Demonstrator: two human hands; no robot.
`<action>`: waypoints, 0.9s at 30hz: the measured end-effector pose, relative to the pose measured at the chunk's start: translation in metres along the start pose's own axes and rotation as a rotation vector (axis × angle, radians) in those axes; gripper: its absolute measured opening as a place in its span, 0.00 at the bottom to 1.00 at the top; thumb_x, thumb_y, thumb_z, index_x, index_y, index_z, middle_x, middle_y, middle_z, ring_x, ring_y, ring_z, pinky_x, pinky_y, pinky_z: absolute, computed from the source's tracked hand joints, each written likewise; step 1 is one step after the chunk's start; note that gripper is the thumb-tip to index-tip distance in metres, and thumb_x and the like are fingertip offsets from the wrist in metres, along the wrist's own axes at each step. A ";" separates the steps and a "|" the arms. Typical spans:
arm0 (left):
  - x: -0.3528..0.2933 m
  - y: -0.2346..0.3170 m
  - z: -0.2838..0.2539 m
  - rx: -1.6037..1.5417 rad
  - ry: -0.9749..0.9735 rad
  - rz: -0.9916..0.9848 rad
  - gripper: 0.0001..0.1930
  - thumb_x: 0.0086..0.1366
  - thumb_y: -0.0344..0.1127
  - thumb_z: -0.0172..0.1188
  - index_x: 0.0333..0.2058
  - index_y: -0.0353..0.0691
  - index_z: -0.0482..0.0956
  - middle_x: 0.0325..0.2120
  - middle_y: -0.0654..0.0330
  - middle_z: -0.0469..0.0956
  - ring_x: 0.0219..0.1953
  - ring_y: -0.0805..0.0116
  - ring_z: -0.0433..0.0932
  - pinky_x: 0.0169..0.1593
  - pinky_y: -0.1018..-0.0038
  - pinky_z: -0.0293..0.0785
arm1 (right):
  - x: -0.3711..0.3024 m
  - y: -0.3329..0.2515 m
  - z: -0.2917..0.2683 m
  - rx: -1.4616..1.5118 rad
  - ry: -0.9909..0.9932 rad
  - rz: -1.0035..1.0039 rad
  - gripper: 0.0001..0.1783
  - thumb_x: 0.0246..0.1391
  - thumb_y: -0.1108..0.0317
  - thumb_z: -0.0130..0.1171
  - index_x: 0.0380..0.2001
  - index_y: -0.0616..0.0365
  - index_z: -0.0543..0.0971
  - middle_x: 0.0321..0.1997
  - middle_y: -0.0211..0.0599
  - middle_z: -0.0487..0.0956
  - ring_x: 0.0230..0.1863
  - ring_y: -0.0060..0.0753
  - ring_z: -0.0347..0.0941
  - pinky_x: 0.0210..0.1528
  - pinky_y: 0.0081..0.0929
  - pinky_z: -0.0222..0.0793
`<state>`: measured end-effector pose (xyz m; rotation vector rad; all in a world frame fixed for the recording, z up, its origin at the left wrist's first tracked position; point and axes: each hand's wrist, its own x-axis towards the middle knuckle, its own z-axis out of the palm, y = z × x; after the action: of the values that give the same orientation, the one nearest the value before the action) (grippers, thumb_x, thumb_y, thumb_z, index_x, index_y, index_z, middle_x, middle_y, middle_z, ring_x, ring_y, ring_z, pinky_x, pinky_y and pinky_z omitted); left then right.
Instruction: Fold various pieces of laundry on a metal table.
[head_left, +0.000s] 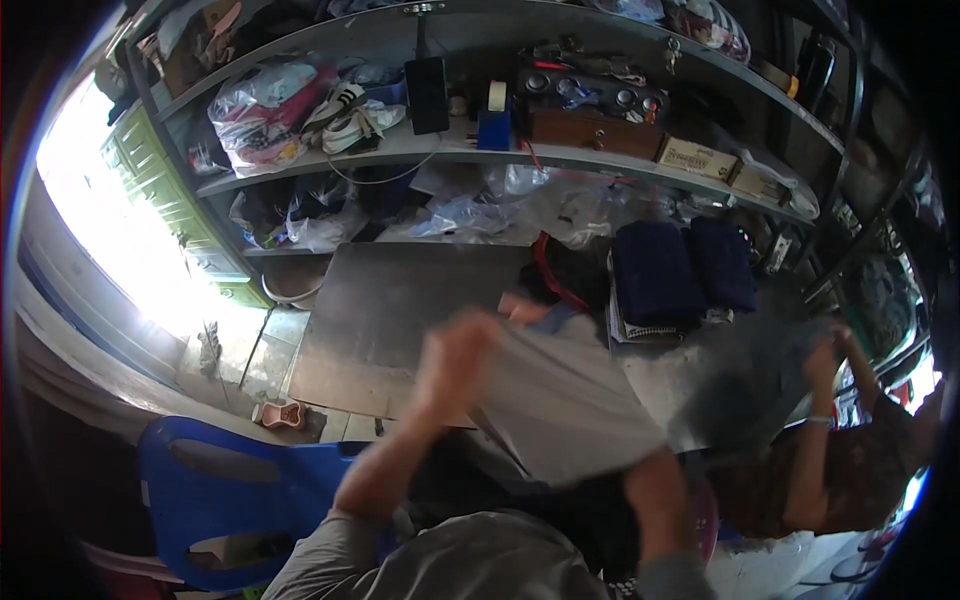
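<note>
A grey cloth, perhaps a garment, is stretched slantwise above the near side of the dark table. My left hand, smeared by motion, is closed on the cloth's far left edge. My right forearm reaches up to the cloth's near right side, where the cloth covers the hand and its fingers. By the cloth's far edge shows a blurred skin-coloured patch, which I cannot make out. Just beyond it lies a black cloth with a red band.
Folded navy cloths are stacked at the table's right. Beside me on the right, another person handles a blurred dark cloth. Behind the table stands a loaded shelf. A blue plastic chair is at my left.
</note>
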<state>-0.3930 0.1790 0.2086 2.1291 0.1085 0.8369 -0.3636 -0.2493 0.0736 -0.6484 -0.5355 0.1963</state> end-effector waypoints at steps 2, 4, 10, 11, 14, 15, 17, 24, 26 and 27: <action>0.061 -0.042 -0.031 0.156 0.308 -0.027 0.07 0.75 0.29 0.52 0.43 0.36 0.80 0.35 0.50 0.79 0.34 0.56 0.78 0.42 0.60 0.74 | 0.181 0.069 0.120 -0.050 0.030 -0.023 0.34 0.74 0.54 0.50 0.73 0.67 0.63 0.71 0.50 0.73 0.68 0.48 0.73 0.68 0.42 0.70; 0.105 -0.084 -0.091 0.259 0.599 -0.125 0.19 0.82 0.44 0.46 0.42 0.36 0.79 0.30 0.49 0.77 0.31 0.50 0.76 0.38 0.56 0.71 | 0.188 0.047 0.114 -0.073 0.002 -0.002 0.34 0.74 0.54 0.50 0.73 0.66 0.63 0.71 0.49 0.73 0.68 0.48 0.73 0.68 0.42 0.70; 0.149 -0.172 -0.101 0.563 0.095 -0.066 0.16 0.80 0.43 0.46 0.51 0.38 0.76 0.46 0.41 0.79 0.49 0.37 0.78 0.51 0.58 0.76 | 0.250 -0.015 0.111 -0.126 -0.052 0.054 0.34 0.72 0.55 0.52 0.73 0.63 0.64 0.70 0.47 0.73 0.68 0.45 0.73 0.67 0.42 0.71; 0.150 -0.129 -0.059 0.328 0.180 0.032 0.18 0.79 0.39 0.48 0.61 0.41 0.72 0.56 0.44 0.77 0.58 0.40 0.75 0.58 0.56 0.73 | 0.279 -0.016 0.125 -0.158 -0.038 0.041 0.34 0.72 0.56 0.53 0.73 0.63 0.64 0.70 0.47 0.74 0.68 0.45 0.72 0.67 0.42 0.71; 0.119 0.030 -0.012 0.407 0.334 0.430 0.27 0.75 0.44 0.56 0.69 0.46 0.69 0.68 0.52 0.70 0.68 0.46 0.69 0.63 0.50 0.66 | 0.312 -0.029 0.147 -0.213 -0.034 0.026 0.34 0.72 0.56 0.54 0.73 0.62 0.64 0.70 0.46 0.74 0.68 0.44 0.72 0.67 0.41 0.71; 0.094 0.053 -0.015 0.433 0.294 0.586 0.30 0.73 0.47 0.59 0.70 0.48 0.69 0.70 0.54 0.67 0.70 0.49 0.67 0.64 0.48 0.64 | 0.321 -0.018 0.166 -0.203 -0.056 0.044 0.34 0.71 0.56 0.54 0.73 0.61 0.64 0.70 0.45 0.74 0.68 0.43 0.72 0.67 0.41 0.71; 0.040 0.067 0.017 0.468 0.066 0.698 0.30 0.65 0.58 0.65 0.59 0.46 0.78 0.68 0.55 0.68 0.71 0.52 0.64 0.64 0.52 0.63 | 0.344 -0.010 0.190 -0.211 -0.093 0.074 0.34 0.71 0.56 0.55 0.73 0.61 0.64 0.70 0.45 0.74 0.68 0.43 0.72 0.66 0.41 0.71; -0.086 -0.037 0.063 0.684 -1.043 0.285 0.29 0.63 0.63 0.66 0.49 0.42 0.83 0.59 0.57 0.76 0.67 0.61 0.70 0.60 0.53 0.70 | 0.341 -0.120 0.152 -0.329 -0.186 0.120 0.34 0.69 0.58 0.57 0.73 0.58 0.64 0.69 0.42 0.74 0.68 0.40 0.72 0.66 0.40 0.72; -0.079 -0.047 0.033 0.323 -0.714 0.082 0.28 0.63 0.56 0.70 0.51 0.39 0.82 0.53 0.56 0.79 0.60 0.60 0.76 0.60 0.55 0.72 | 0.319 -0.099 0.184 -0.349 -0.213 0.141 0.34 0.69 0.58 0.58 0.73 0.57 0.64 0.69 0.42 0.74 0.68 0.39 0.72 0.65 0.40 0.72; -0.074 -0.042 0.025 -0.038 -0.380 -0.102 0.28 0.63 0.50 0.74 0.54 0.36 0.81 0.48 0.54 0.82 0.53 0.59 0.81 0.59 0.58 0.75 | 0.326 -0.092 0.208 -0.363 -0.220 0.145 0.34 0.69 0.58 0.58 0.73 0.57 0.64 0.69 0.41 0.74 0.68 0.39 0.72 0.65 0.40 0.72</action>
<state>-0.4267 0.1642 0.1281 2.1877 0.0026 0.3626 -0.1965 -0.1035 0.4037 -1.0282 -0.7453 0.3131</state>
